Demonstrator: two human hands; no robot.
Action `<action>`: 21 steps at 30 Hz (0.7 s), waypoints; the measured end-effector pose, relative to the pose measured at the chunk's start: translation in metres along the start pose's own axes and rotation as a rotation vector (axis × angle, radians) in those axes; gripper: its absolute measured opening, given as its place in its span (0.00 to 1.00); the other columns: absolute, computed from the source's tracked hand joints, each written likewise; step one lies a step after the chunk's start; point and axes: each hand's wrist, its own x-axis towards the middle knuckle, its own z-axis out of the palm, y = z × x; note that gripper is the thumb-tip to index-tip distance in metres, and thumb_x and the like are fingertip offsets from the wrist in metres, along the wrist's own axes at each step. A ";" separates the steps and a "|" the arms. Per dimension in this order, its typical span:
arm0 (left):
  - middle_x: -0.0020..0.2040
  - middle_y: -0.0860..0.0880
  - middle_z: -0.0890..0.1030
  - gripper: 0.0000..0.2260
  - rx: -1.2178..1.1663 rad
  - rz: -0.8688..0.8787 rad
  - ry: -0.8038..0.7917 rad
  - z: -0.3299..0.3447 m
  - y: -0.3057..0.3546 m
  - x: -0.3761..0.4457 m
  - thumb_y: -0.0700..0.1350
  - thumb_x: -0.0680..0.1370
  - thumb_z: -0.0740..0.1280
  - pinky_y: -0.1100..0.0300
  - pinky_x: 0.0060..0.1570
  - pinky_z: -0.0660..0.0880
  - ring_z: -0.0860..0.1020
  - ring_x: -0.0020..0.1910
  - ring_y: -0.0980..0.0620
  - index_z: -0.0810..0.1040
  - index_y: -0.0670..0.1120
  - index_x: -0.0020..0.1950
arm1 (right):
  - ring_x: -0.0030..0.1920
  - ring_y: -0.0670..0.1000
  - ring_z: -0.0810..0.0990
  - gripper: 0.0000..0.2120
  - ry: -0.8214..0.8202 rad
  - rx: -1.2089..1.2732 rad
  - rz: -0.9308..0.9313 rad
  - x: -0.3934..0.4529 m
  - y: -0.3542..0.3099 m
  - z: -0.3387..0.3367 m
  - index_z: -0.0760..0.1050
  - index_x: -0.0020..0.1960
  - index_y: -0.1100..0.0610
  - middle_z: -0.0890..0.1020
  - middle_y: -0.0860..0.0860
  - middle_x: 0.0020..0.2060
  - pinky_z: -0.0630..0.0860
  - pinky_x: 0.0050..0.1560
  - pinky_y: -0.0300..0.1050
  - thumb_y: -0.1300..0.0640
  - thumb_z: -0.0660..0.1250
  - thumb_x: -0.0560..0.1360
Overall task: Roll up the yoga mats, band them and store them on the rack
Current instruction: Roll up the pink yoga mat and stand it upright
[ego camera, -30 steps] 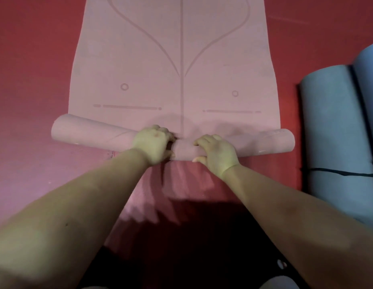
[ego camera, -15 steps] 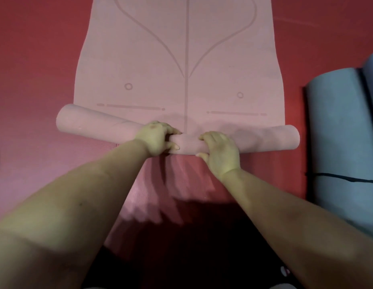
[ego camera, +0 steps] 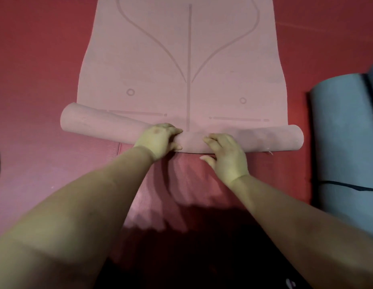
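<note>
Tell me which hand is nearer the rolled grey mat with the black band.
Right. The right hand rests on the pink roll just right of its middle, on the side toward the grey mat. The left hand sits left of the roll's middle, farther from it.

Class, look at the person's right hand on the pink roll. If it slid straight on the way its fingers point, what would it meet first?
The right hand points up-left along the rolled pink mat, so it would probably meet the left hand first, across a short bare stretch of roll.
</note>
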 end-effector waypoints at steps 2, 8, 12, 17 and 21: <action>0.67 0.46 0.73 0.25 -0.001 -0.026 -0.059 -0.007 0.001 0.007 0.51 0.75 0.69 0.57 0.65 0.64 0.70 0.66 0.47 0.70 0.47 0.70 | 0.43 0.59 0.81 0.25 0.004 0.020 0.007 0.005 0.002 0.005 0.82 0.51 0.60 0.83 0.55 0.44 0.80 0.43 0.49 0.57 0.81 0.56; 0.51 0.40 0.82 0.20 0.199 0.138 0.228 0.018 0.004 -0.020 0.46 0.67 0.74 0.44 0.48 0.78 0.81 0.49 0.38 0.81 0.39 0.56 | 0.58 0.55 0.74 0.21 -0.247 0.107 0.105 0.041 0.018 -0.004 0.78 0.62 0.53 0.80 0.51 0.54 0.70 0.58 0.45 0.50 0.73 0.70; 0.55 0.43 0.81 0.19 0.083 0.087 0.245 0.015 -0.001 -0.004 0.47 0.69 0.73 0.52 0.55 0.75 0.79 0.54 0.41 0.81 0.42 0.58 | 0.59 0.58 0.75 0.21 -0.219 0.108 0.058 0.045 0.016 -0.008 0.78 0.60 0.56 0.80 0.54 0.55 0.69 0.61 0.46 0.54 0.74 0.69; 0.66 0.45 0.74 0.22 -0.026 0.069 0.085 -0.003 -0.009 0.019 0.49 0.76 0.68 0.61 0.66 0.61 0.70 0.66 0.46 0.72 0.46 0.69 | 0.53 0.59 0.79 0.23 -0.068 0.079 0.071 0.032 0.008 0.006 0.80 0.57 0.59 0.82 0.55 0.51 0.74 0.56 0.48 0.52 0.76 0.65; 0.59 0.41 0.79 0.20 0.196 0.139 0.184 -0.001 -0.004 0.016 0.51 0.74 0.65 0.50 0.59 0.73 0.77 0.57 0.39 0.79 0.42 0.61 | 0.61 0.51 0.73 0.24 -0.302 0.238 0.204 0.076 0.028 -0.007 0.77 0.63 0.51 0.79 0.48 0.59 0.66 0.63 0.42 0.46 0.73 0.69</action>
